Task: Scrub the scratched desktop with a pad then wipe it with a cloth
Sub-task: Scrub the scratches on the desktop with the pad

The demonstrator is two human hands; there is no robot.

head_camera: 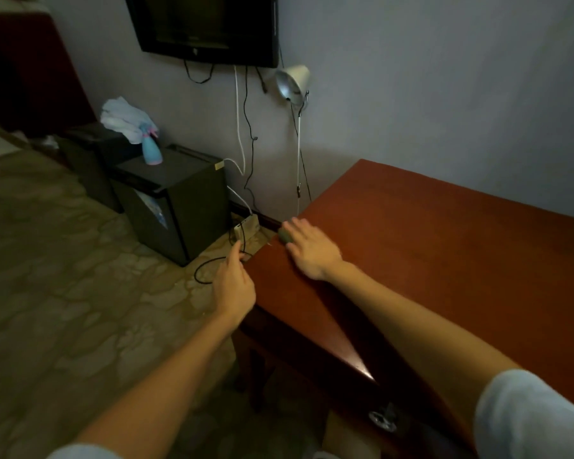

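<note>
One step live, scrubbing: my right hand (312, 250), fingers flat, presses the pad (284, 235) on the bench's (428, 260) far-left corner; left hand (234, 286) loose, empty. Next, I reckon, firm strokes rightward.

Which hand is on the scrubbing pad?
The right hand, laid flat with straight fingers on the green pad at the corner of the desk. The left hand is beside the desk edge, off the pad.

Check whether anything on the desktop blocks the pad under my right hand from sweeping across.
Nothing visible does. The right hand presses the green pad at the far left corner of the desktop; no object shows on the wood beyond it. The left hand sits beside the side edge, outside that path.
</note>
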